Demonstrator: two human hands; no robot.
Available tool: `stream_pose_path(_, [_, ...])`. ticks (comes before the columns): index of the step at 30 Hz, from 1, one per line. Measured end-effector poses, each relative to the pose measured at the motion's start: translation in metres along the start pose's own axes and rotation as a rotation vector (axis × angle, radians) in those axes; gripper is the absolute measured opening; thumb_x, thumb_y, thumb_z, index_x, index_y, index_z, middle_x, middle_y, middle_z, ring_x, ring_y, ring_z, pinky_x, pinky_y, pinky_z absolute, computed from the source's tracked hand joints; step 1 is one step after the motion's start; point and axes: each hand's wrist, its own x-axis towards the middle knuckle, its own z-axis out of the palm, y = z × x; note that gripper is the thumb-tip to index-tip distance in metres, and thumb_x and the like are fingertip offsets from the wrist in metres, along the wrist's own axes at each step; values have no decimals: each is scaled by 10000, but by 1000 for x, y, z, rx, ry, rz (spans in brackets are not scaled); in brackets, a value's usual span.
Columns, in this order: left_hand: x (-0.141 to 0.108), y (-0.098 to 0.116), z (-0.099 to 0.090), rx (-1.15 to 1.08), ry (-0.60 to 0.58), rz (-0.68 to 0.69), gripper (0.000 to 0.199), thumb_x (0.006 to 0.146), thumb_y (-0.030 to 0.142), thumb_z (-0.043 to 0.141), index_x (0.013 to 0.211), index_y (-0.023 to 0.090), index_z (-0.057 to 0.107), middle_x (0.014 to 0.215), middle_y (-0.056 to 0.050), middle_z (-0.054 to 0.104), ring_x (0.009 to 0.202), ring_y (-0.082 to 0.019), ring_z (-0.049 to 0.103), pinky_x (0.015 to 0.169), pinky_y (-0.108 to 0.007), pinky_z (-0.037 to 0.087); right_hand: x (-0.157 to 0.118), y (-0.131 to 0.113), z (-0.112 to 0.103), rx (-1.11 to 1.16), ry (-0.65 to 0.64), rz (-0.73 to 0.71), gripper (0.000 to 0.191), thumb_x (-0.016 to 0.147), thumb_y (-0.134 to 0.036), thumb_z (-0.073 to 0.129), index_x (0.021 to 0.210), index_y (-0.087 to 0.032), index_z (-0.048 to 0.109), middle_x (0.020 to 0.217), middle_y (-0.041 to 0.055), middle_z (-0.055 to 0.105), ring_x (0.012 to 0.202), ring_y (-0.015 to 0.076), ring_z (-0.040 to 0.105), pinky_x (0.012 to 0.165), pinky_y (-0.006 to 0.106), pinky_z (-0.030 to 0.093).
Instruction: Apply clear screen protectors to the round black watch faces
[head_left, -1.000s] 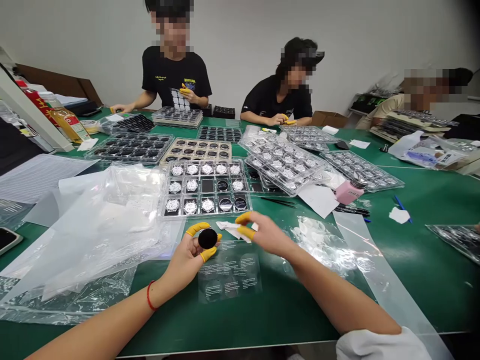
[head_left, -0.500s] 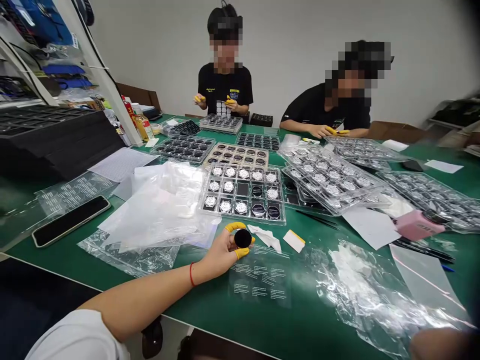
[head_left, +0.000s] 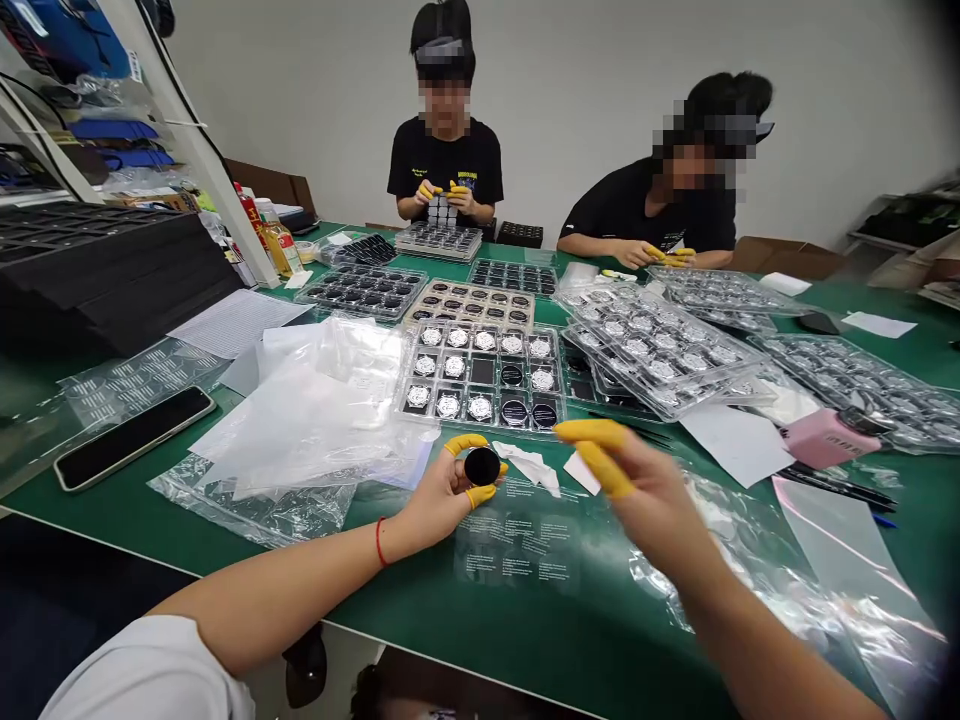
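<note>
Yellow finger covers are on both my hands. My left hand (head_left: 450, 490) grips a round black disc (head_left: 482, 467) by its edge, above the green table in front of a clear tray (head_left: 480, 372) of round parts. My right hand (head_left: 637, 480) is raised to the right of the disc, apart from it; its thumb and forefinger point left with a gap between them, and no object shows there. Its other fingers are partly hidden. Below the disc lies a clear sheet (head_left: 517, 550) with white print. A crumpled white tissue (head_left: 531, 468) lies between my hands.
Stacked clear trays (head_left: 652, 345) stand right of centre, near a pink bottle (head_left: 831, 437). Plastic bags (head_left: 300, 420) and a phone (head_left: 135, 437) lie to the left. Two people (head_left: 444, 160) work across the green table (head_left: 420, 620). Crinkled film (head_left: 750, 560) lies at the right.
My right hand has come in from the lower right to beside the disc. My left hand still holds the disc. The person opposite has brought both hands together.
</note>
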Motion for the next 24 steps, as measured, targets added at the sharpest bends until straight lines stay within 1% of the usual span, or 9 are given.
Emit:
stream_pose_path(2, [0,1,0,1,14,14,630,746,377,851,1187,225,427,1099,-116,769,1136,-302,738,1098,-496,514,6,13,18,32,-78,97,309,947,-420,521,1047,-190,700,1144,117,700,1102,257,648,1030,484,518])
stream_pose_path(3, [-1,1,0,4,19,18,617,753,373,845,1188,229,432,1093,-108,770,1131,-295,740,1096,-481,518,8,18,26,40,-138,144,312,920,-423,525,1029,-189,700,1130,124,698,1101,268,642,1038,491,506])
stream_pose_path(5, [-1,2,-1,20,30,14,595,764,365,835,1187,235,437,1087,-98,770,1127,-285,742,1082,-457,528,12,27,36,41,-260,207,347,885,-443,533,1060,-187,687,1149,131,680,1127,280,620,1062,500,477])
stream_pose_path(7, [-1,3,-2,38,39,1,577,775,365,821,1184,241,433,1113,-104,765,1135,-284,739,1054,-440,543,15,32,38,54,-342,252,362,876,-461,536,1084,-196,669,1164,122,668,1136,276,607,1073,499,457])
stream_pose_path(10, [-1,3,-3,50,39,-17,577,784,369,810,1186,241,415,1159,-122,753,1148,-283,733,1031,-427,554,16,30,33,62,-378,278,295,885,-440,534,1015,-205,657,1158,106,661,1119,265,599,1062,488,442])
stream_pose_path(15, [-1,1,-3,49,36,-36,597,765,371,828,1185,235,425,1124,-114,756,1151,-291,732,1060,-439,538,17,23,28,-28,-440,275,217,892,-365,544,971,-201,662,1129,101,664,1103,274,593,1023,475,440])
stream_pose_path(20, [-4,-1,-2,62,25,-31,576,779,355,817,1194,239,435,1212,-133,746,1176,-282,721,1078,-436,532,16,25,29,-82,-428,266,139,890,-302,549,902,-209,651,1078,80,678,1031,256,608,945,444,467])
stream_pose_path(22, [-4,-1,-2,66,22,-23,570,786,351,810,1197,240,432,1209,-133,748,1175,-276,722,1074,-433,537,17,27,29,-128,-424,260,126,891,-285,542,869,-210,642,1055,76,685,1011,257,609,915,438,472])
stream_pose_path(24, [-3,-1,-2,68,27,-20,562,785,349,811,1191,238,439,1157,-119,761,1154,-274,732,1064,-429,545,18,27,29,-163,-412,248,124,896,-287,550,878,-210,646,1061,77,694,1030,264,611,928,442,470])
